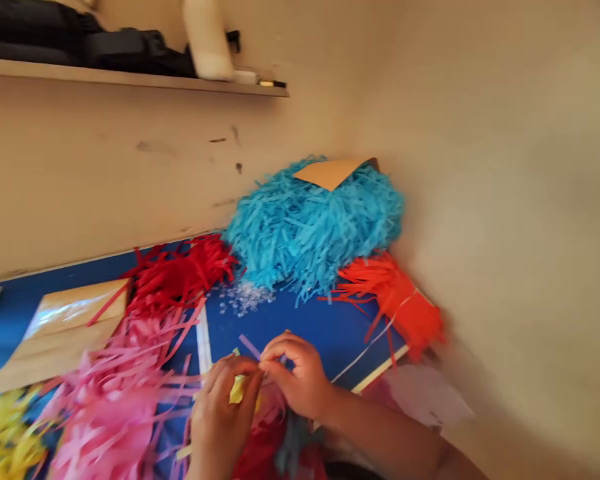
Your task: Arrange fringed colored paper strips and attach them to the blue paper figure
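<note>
Over the blue table, my left hand [227, 397] and my right hand [300, 373] meet fingertip to fingertip. Both are closed in a pinch, and whatever is between the fingertips is too small to make out. A bit of yellow paper [237, 389] shows in the gap between my left thumb and fingers. Just beyond the fingertips a purple paper strip [250, 347] sticks out. Below my hands lie red paper strips [263, 450] and grey-blue strips [291, 443], blurred and partly covered. A white string [363, 357] runs from the orange bundle toward my right wrist.
A large heap of blue shredded paper [305, 227] carries a tan card [333, 173]. Around lie an orange strip bundle [410, 310], red strips [180, 273], pink strips [110, 420], yellow strips [5, 433], a brown envelope [75, 327] and clear bits [245, 298]. A shelf [130, 80] hangs above.
</note>
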`<state>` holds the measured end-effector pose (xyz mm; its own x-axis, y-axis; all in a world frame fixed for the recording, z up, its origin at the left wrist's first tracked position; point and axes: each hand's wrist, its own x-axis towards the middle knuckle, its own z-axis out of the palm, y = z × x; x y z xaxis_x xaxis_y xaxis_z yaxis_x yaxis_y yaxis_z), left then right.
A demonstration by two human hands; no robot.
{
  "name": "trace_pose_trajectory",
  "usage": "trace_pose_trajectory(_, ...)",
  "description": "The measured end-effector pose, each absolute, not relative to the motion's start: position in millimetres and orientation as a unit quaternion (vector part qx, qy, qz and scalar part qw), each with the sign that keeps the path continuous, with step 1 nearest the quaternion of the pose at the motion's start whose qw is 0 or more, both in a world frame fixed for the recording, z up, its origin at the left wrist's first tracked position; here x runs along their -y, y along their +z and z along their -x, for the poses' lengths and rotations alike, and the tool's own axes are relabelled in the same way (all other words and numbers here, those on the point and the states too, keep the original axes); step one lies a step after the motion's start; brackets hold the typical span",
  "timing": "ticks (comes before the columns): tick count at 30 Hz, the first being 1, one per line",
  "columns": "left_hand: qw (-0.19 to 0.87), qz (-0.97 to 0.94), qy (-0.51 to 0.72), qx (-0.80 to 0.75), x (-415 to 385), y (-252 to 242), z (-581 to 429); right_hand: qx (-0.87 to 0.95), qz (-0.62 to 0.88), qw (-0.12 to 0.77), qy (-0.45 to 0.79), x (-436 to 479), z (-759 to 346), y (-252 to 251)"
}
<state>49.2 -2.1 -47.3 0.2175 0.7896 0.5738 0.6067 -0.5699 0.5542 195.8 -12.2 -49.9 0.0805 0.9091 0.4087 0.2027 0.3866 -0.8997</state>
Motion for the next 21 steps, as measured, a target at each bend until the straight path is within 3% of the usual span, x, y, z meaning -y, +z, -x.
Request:
trace_pose_trajectory(7, 0.137, -0.756, 0.348, -0.538, 1, -59, -33, 0.593, 0.516, 0.558, 0.266, 30, -271, -53)
trace_pose_trajectory(14, 0.332, -0.652, 0.35, -0.585, -8, -50, -30, 0.761, 0.565, 0.186, 0.257, 68, -317, -91)
trace_pose_trajectory(17, 0.458, -0.618, 0.32, -0.553, 2, -40, -51, 0.756, 0.553, 0.187, 0.296, 67, -302, -92)
trace_pose_trajectory(21, 0.594, -0.597, 0.254, -0.475, 27, -40, -91, 0.665, 0.533, 0.249, 0.461, 57, -289, -78)
